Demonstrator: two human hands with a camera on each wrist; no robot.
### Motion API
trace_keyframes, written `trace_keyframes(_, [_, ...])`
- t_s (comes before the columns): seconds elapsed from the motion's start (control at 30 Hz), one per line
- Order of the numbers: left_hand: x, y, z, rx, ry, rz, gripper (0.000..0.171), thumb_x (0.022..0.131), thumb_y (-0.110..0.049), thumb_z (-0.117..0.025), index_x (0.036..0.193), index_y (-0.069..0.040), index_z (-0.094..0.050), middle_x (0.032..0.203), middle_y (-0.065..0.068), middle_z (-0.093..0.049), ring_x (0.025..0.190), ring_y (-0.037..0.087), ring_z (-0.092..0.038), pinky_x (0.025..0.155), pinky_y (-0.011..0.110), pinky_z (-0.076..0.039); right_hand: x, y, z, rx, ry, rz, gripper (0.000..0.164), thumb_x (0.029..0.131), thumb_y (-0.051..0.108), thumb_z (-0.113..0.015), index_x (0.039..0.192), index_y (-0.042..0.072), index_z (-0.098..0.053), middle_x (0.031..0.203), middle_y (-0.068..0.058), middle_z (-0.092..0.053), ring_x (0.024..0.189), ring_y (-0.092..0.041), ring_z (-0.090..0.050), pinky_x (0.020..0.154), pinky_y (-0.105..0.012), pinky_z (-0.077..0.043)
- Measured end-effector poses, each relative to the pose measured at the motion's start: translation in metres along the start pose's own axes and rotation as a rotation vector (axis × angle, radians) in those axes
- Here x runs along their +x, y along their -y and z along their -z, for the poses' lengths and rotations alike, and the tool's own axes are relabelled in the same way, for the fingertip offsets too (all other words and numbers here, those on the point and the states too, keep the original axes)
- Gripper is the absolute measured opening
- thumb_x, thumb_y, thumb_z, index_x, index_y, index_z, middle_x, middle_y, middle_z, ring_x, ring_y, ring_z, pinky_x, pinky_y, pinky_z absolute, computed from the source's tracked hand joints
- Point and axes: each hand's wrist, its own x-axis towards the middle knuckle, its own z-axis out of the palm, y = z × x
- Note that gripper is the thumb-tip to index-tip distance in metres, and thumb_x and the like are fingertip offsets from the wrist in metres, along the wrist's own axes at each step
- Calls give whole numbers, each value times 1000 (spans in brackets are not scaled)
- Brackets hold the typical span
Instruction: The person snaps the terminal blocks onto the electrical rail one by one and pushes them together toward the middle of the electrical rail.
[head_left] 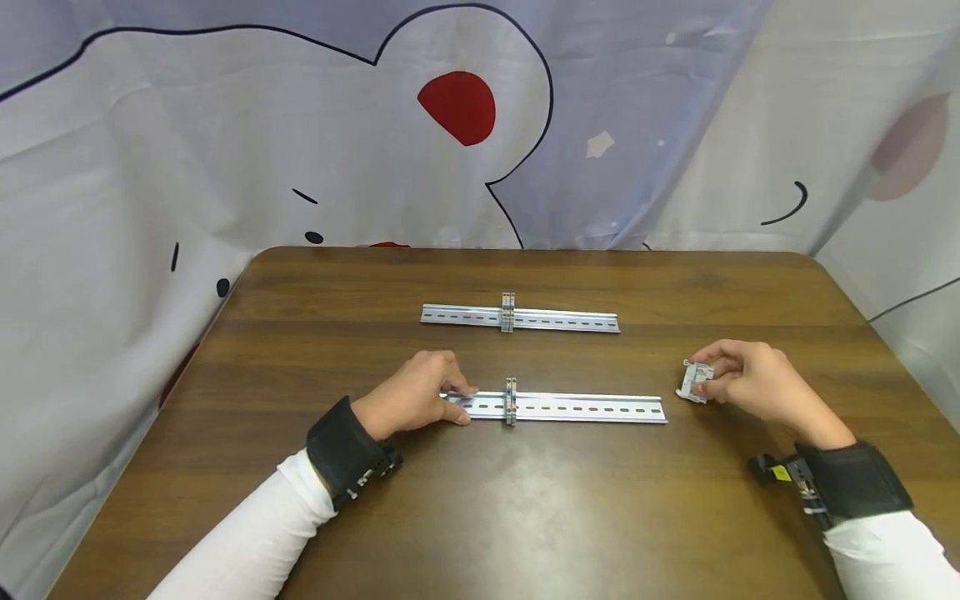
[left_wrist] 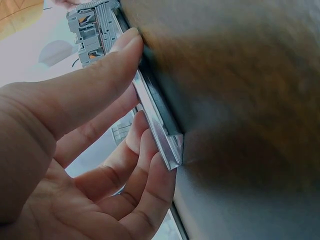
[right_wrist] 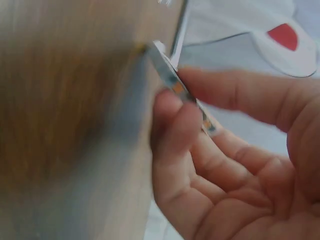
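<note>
My left hand [head_left: 416,393] holds the left end of the nearer slotted metal DIN rail [head_left: 592,408], thumb along its near edge and fingers on the far side. One or more grey terminal blocks [head_left: 511,402] stand clipped across that rail, just right of the fingers; the left wrist view shows the grey blocks [left_wrist: 92,35] with orange parts beyond the thumb. Off the rail's right end, my right hand [head_left: 761,385] pinches a loose, thin grey terminal block [head_left: 688,381] between thumb and fingers. Its narrow side with orange spots shows in the right wrist view.
Farther back on the brown wooden table [head_left: 540,517] lies a second DIN rail [head_left: 566,320], parallel to the first, with terminal blocks [head_left: 507,313] clipped near its middle. A printed cloth [head_left: 300,150] hangs behind the table's far edge.
</note>
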Motion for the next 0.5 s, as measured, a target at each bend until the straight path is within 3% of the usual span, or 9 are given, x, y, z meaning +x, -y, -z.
trace_keyframes(0.13, [0, 1, 3, 10, 0, -8, 35, 72, -22, -87, 105, -11, -80, 94, 6, -70, 87, 21, -63, 72, 29, -49, -10, 12, -2, 149, 235, -23, 40, 76, 10, -80, 108, -2, -60, 76, -8, -73, 64, -11, -66, 59, -29, -54])
trace_keyframes(0.23, [-1, 1, 4, 15, -1, 0, 35, 72, -22, -87, 104, -11, -80, 95, 6, -70, 87, 21, -63, 73, 30, -49, -11, 20, -6, 187, 300, -4, 38, 76, 11, -81, 105, -1, -60, 73, -7, -73, 62, -12, -65, 57, -29, -53])
trace_keyframes(0.3, [-1, 1, 3, 12, -2, 10, 35, 72, -22, -88, 104, -12, -80, 95, 6, -70, 87, 20, -63, 72, 29, -49, -10, 24, -11, 150, 237, 29, 30, 77, 9, -80, 102, 1, -65, 74, -6, -74, 62, -9, -65, 56, -27, -52])
trace_keyframes(0.5, [-1, -1, 2, -7, 1, 7, 35, 71, -22, -88, 103, -11, -80, 94, 6, -69, 84, 20, -61, 70, 27, -48, -6, 37, -25, -107, -109, 134, 19, 75, 2, -77, 93, 6, -77, 72, -4, -76, 58, -1, -61, 52, -20, -47])
